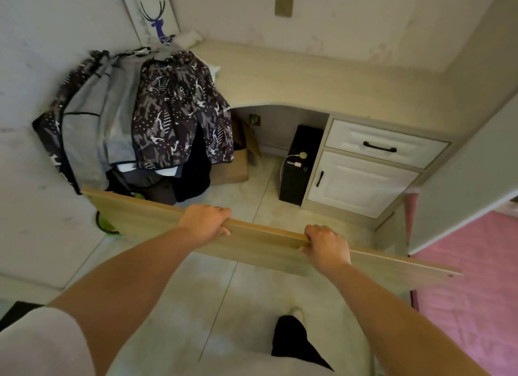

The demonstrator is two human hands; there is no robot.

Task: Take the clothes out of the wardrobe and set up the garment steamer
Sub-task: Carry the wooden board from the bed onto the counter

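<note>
A pale tiled floor (246,277) runs to a corner desk (294,78), and left of the desk a heap of clothes (157,117), grey and dark patterned, hangs bunched together against the wall. The person carries a long wooden board (260,239) level across the body, left hand (206,221) and right hand (326,245) each curled over its top edge and well apart. I'd judge the clothes are already out and this is part of the setting-up; no steamer is visible, and next the board needs somewhere steady to rest.
</note>
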